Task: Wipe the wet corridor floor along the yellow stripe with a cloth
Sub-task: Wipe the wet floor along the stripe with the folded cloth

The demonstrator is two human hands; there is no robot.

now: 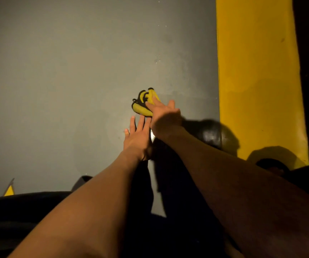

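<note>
A person's right hand point(165, 116) presses a bunched yellow-and-black cloth point(144, 103) flat-fingered; the left hand point(138, 135), splayed, braces on the grey floor point(66, 81) beside it. The bunched cloth may miss patches, and the bracing palm could slip.

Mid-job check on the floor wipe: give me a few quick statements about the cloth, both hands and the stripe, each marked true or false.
1. The right hand is on the cloth. True.
2. The cloth lies on the yellow stripe. False: it lies bunched on the grey floor, left of the stripe.
3. The left hand grips the cloth. False: its fingers are straight and it is flat near the floor, just short of the cloth.
4. The cloth is yellow with dark edging. True.
5. The stripe runs along the right side of the view. True.
</note>
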